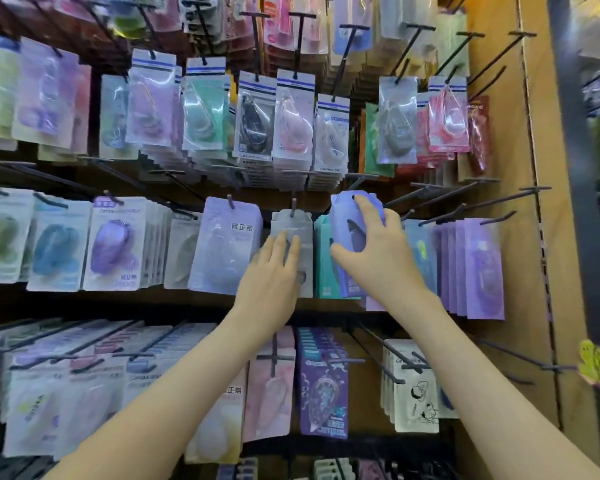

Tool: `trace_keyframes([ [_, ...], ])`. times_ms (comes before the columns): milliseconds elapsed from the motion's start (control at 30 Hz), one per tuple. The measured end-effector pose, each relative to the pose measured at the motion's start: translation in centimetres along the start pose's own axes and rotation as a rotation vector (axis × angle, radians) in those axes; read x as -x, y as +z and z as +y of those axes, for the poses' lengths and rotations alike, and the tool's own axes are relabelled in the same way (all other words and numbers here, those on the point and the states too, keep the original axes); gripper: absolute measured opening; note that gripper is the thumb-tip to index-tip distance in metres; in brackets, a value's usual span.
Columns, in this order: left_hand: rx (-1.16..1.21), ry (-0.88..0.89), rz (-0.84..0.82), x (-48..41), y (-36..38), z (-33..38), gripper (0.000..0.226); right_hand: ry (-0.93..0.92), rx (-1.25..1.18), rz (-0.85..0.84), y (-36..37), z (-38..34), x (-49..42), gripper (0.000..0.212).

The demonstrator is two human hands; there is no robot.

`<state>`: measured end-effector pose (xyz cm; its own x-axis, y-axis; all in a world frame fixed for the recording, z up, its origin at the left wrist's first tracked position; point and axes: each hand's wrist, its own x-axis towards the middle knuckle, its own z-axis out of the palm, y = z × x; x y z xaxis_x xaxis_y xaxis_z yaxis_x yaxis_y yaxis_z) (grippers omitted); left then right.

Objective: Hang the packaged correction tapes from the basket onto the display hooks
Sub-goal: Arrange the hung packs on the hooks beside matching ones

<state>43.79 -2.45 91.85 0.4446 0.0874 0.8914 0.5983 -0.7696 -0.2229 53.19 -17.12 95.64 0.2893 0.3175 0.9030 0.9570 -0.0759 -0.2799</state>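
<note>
My right hand (pixel 378 251) grips a lavender correction tape pack (pixel 347 216) in the middle row of the display, fingers over its top and thumb under its side. The pack's top sits at a dark hook tip. Whether the hook passes through the pack's hole I cannot tell. My left hand (pixel 274 271) rests with straight fingers flat against a hanging grey pack (pixel 291 225) just to the left. A teal pack (pixel 321 258) hangs between the two. The basket is out of view.
Rows of packaged correction tapes hang on black hooks across the whole wall. Several bare hooks (pixel 465 199) jut out to the right of my right hand, and more bare hooks (pixel 378 344) in the row below. A cardboard-coloured side panel (pixel 520 237) bounds the display on the right.
</note>
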Motion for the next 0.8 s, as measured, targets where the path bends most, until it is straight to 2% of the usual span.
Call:
trace_keyframes([
  [100,-0.155,0.014,0.028,0.0,-0.6,-0.1,0.07,0.056,0.074,-0.043,-0.8,-1.0,-0.4,0.073],
  [267,-0.302,0.0,-0.126,0.1,-1.4,0.1,0.083,0.065,0.148,-0.168,-2.4,-1.8,-0.9,0.066],
  [367,-0.335,-0.006,-0.153,0.0,-1.0,0.5,0.094,0.062,0.134,-0.189,-2.4,-1.9,-0.7,0.067],
  [600,-0.288,0.006,-0.081,0.0,-0.6,0.2,0.081,0.005,0.254,-0.16,-2.3,-2.1,-0.3,0.068],
  [800,-0.297,0.012,-0.037,0.4,-0.5,0.0,0.077,0.102,0.2,-0.136,-2.6,-2.4,-0.7,0.066],
])
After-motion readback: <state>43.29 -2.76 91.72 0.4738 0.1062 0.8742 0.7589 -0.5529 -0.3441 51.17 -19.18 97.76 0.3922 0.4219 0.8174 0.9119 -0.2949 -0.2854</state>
